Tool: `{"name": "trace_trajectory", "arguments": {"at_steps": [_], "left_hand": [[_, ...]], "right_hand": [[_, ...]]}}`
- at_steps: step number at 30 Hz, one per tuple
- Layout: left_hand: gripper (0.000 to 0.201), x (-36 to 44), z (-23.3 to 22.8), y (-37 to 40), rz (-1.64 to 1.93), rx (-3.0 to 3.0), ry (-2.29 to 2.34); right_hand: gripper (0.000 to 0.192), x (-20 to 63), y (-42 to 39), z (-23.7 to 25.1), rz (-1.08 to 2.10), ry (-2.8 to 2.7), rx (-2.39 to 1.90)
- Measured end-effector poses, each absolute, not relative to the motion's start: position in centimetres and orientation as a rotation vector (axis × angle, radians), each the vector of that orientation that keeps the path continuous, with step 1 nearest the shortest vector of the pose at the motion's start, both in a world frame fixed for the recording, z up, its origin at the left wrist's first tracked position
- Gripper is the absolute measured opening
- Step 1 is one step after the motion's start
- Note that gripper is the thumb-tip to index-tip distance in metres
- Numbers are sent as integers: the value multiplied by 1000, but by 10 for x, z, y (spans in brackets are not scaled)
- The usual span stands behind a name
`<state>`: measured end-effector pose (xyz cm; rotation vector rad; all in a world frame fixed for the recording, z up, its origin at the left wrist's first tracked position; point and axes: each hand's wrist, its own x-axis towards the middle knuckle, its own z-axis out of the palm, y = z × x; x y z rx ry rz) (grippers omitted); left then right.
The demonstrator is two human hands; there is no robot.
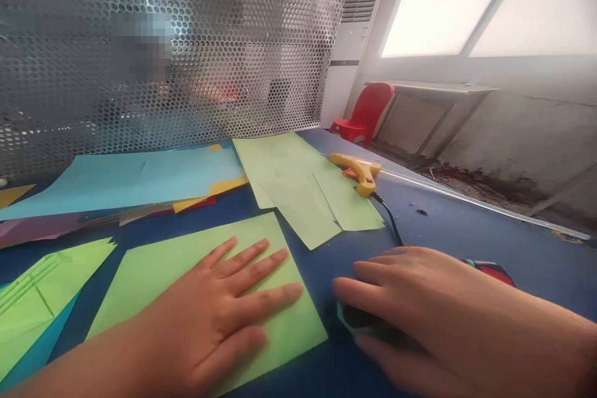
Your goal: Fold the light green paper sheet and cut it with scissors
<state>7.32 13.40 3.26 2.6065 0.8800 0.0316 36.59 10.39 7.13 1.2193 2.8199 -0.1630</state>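
My left hand (233, 311) lies flat with fingers spread on a light green sheet of paper (172, 267). Just right of that sheet, my right hand (410, 311) is curled over a dark object with a pale teal edge (361, 320). Most of this object is covered by my fingers and blurred, so its kind cannot be made out. Beyond both hands lie several overlapping pale green sheets (298, 199). A yellow glue gun (359, 171) rests at their right side, its black cord running toward my right hand.
Folded bright green paper (41, 292) lies at the left. A large blue sheet (149, 177) covers other coloured papers. A perforated metal screen (196, 31) bounds the blue table (448, 230) at the back. Behind my right wrist is a red and dark item (494, 272). A red chair (368, 112) stands beyond.
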Motion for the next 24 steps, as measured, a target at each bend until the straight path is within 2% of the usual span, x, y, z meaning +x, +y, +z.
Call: {"name": "trace_trajectory", "arguments": {"at_steps": [5, 9, 24], "left_hand": [[46, 74, 31, 132, 149, 2630, 918], [47, 74, 33, 135, 44, 2609, 896], [47, 74, 34, 135, 72, 2601, 913]], "right_hand": [[14, 369, 105, 70, -149, 2829, 1208], [22, 370, 105, 71, -118, 2842, 1179], [19, 369, 109, 70, -48, 2851, 1078]]}}
